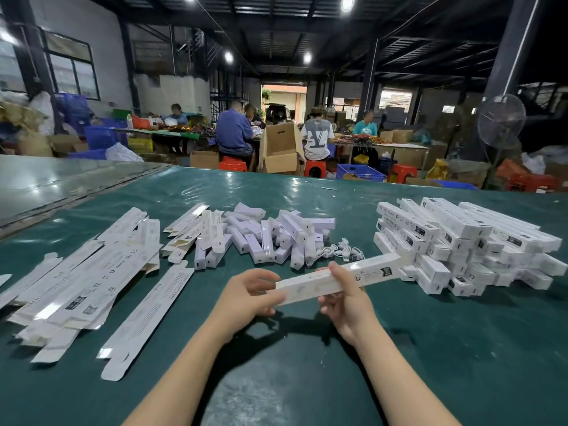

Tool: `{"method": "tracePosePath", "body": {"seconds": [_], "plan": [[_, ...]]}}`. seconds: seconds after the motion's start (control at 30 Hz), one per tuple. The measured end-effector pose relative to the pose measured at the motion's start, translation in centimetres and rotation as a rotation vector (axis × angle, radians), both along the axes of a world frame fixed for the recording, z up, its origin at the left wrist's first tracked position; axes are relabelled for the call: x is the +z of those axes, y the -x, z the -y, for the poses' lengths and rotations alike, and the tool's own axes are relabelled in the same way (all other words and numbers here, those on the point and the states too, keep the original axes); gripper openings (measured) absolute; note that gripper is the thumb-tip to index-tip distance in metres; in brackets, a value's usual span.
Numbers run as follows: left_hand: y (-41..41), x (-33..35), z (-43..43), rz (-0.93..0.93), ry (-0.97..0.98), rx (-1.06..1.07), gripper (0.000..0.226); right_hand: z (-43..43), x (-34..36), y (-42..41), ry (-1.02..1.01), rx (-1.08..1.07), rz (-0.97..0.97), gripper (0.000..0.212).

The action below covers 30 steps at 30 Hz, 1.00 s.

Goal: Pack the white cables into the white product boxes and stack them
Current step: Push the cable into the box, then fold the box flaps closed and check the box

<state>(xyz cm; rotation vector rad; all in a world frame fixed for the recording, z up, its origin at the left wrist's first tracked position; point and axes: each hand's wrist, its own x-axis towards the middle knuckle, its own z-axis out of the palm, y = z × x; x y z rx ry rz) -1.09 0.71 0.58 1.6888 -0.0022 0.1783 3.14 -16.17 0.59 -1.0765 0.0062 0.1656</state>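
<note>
Currently: 1 box (310,285), held over table (430,348) centre, nr front edge. L hand (252,292) fingers pinch its left end; R hand (344,295) fingers clamped round mid. Loose cables (341,250) just behind. Risk: poorly tucked flap lets cable slip out; uneven stack (461,247) twd right edge may topple.

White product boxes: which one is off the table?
The long box held by left hand and right hand; stacked boxes and flat blanks rest on the table.

The white product boxes (461,241) are smooth card (faintly glossy); the green table cover (430,348) is shiny wrinkled plastic.
</note>
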Motion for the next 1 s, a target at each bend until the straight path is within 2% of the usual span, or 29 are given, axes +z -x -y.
{"method": "tracePosePath", "body": {"seconds": [0.1, 0.23, 0.33, 0.4, 0.43, 0.57, 0.8, 1.0], "plan": [[-0.3, 0.1, 0.3, -0.002, 0.245, 0.014, 0.013, 0.4, 0.0, -0.5, -0.128, -0.032, -0.089, 0.015], [-0.6, 0.1, 2.3, -0.022, 0.503, -0.027, 0.011, 0.5, 0.0, -0.8, -0.220, 0.002, -0.107, 0.016], [-0.8, 0.4, 2.7, -0.040, 0.702, -0.083, 0.011, 0.6, 0.1, -0.7, -0.264, 0.109, -0.053, 0.017], [-0.9, 0.5, 2.5, -0.052, 0.799, -0.068, 0.017, 0.5, 0.0, -0.6, -0.267, 0.222, 0.015, 0.031], [-0.9, 0.5, 2.4, -0.043, 0.817, -0.032, 0.018, 0.5, -0.1, -0.5, -0.257, 0.275, 0.035, 0.035], [-1.0, 0.4, 1.9, 0.006, 0.728, 0.109, 0.010, 0.5, -0.3, -0.5, -0.219, 0.370, 0.080, 0.029], [-1.3, -0.1, 2.4, 0.081, 0.642, 0.089, 0.010, 0.5, 0.0, -0.3, -0.171, 0.232, 0.065, 0.025], [-1.2, 0.1, 2.2, 0.087, 0.587, 0.092, 0.015, 0.5, 0.1, 0.0, -0.184, 0.244, 0.009, 0.031]]}}
